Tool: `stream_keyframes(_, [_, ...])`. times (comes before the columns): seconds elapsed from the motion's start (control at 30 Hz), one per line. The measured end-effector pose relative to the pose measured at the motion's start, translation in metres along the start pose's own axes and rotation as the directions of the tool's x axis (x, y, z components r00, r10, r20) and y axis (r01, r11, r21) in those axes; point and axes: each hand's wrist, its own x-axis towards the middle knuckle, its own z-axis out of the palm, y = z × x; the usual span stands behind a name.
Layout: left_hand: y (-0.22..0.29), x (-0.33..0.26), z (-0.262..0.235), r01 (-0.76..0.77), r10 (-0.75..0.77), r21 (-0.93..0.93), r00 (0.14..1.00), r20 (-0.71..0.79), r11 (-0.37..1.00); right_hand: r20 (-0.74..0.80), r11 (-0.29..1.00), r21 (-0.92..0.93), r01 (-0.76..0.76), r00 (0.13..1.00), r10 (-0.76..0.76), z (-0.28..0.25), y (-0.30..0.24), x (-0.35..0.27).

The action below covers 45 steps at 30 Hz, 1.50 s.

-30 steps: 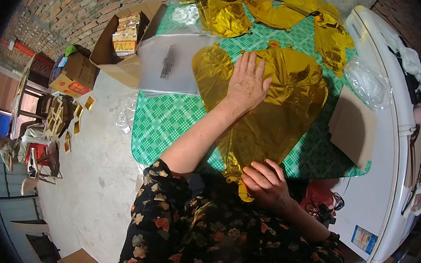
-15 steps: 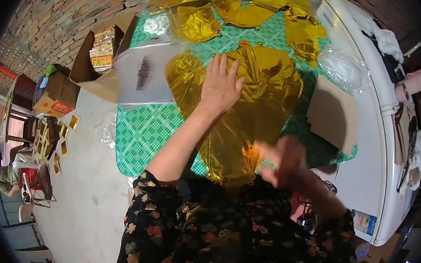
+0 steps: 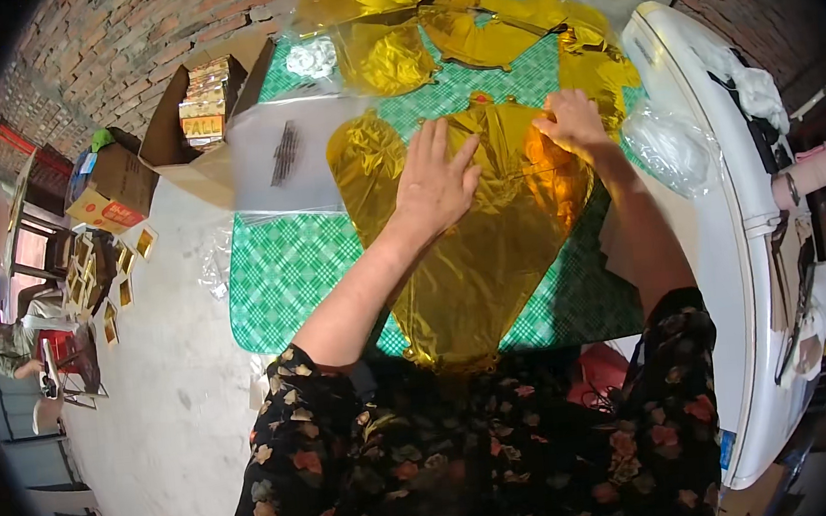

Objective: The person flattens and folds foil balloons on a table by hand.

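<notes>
My left hand (image 3: 436, 182) lies flat with the fingers spread, palm down on the middle of a flattened gold foil balloon (image 3: 476, 252) that is spread over the green checked tablecloth (image 3: 281, 269) in front of me. My right hand (image 3: 573, 121) is at the balloon's upper right edge, fingers curled down onto the foil; whether it is pinching the edge or only pressing on it I cannot tell. The balloon's narrow end points toward my body and reaches the near edge of the table. Beyond it, at the far end of the table, lies a heap of more gold foil balloons (image 3: 452, 28), some of them crumpled. Just left of my left hand a clear plastic bag (image 3: 286, 156) rests partly on the cloth, touching an open cardboard box (image 3: 198, 105). To my right stands a white appliance (image 3: 725, 231), with crumpled clear plastic (image 3: 663, 143) by its edge.
</notes>
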Motion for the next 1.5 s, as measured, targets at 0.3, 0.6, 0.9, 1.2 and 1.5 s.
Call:
stream_keyframes(0.3, [-0.002, 0.000, 0.002, 0.025, -0.026, 0.005, 0.999, 0.047, 1.000, 0.057, 0.992, 0.097, 0.087, 0.994, -0.092, 0.003, 0.017, 0.033])
stream_keyframes(0.6, [-0.003, -0.002, 0.001, 0.056, -0.058, 0.018, 0.991, 0.119, 0.998, 0.116, 0.826, 0.563, 0.019, 0.988, -0.102, -0.040, -0.002, 0.021])
stream_keyframes(0.9, [-0.007, -0.005, -0.003, 0.088, -0.092, 0.030, 0.975, 0.201, 0.996, 0.298, 0.350, 0.912, -0.213, 0.932, -0.208, -0.112, -0.107, -0.006])
stream_keyframes(1.2, [0.003, 0.006, -0.005, 0.006, -0.003, -0.043, 0.997, 0.071, 0.999, -0.285, 0.728, 0.587, 0.354, 0.932, -0.224, 0.019, -0.013, -0.010])
stream_keyframes(1.5, [-0.001, 0.001, 0.000, 0.003, -0.003, -0.001, 0.999, 0.034, 1.000, -0.256, 0.916, 0.163, 0.366, 0.912, -0.319, 0.024, -0.072, -0.056])
